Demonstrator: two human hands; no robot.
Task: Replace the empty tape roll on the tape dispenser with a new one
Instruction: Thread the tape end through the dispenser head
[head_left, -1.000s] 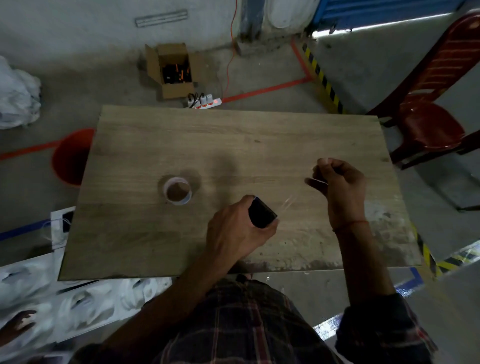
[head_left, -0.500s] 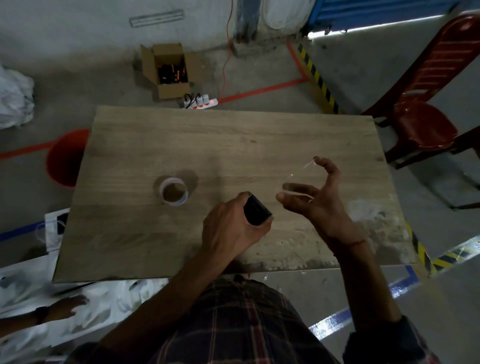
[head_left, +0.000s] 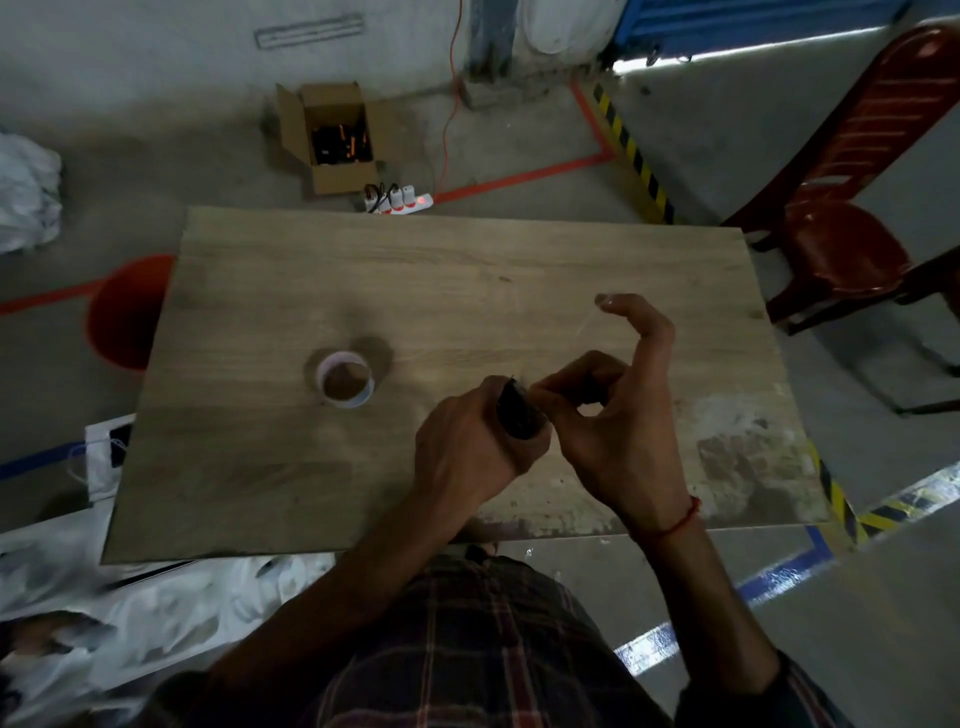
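Observation:
My left hand (head_left: 470, 447) grips a black tape dispenser (head_left: 517, 413) above the wooden table (head_left: 363, 270), near its front edge. My right hand (head_left: 618, 415) is right beside it, thumb and middle fingers pinched at the dispenser's right end, index finger raised. A thin strip of clear tape (head_left: 584, 327) hangs from that raised fingertip down toward the dispenser. A pale tape roll (head_left: 345, 382) with a brown core lies flat on the table to the left of my hands, untouched. The roll inside the dispenser is hidden by my fingers.
A red plastic chair (head_left: 852, 228) stands at the table's right. A red bucket (head_left: 122, 312) sits on the floor at the left edge. Beyond the far edge are an open cardboard box (head_left: 332, 137) and a power strip (head_left: 397, 200). White bags (head_left: 156, 623) lie at lower left.
My right hand has moved left from a stretched-out position, bringing the clear tape strip back until its fingers meet the dispenser. The left hand kept its hold and barely moved.

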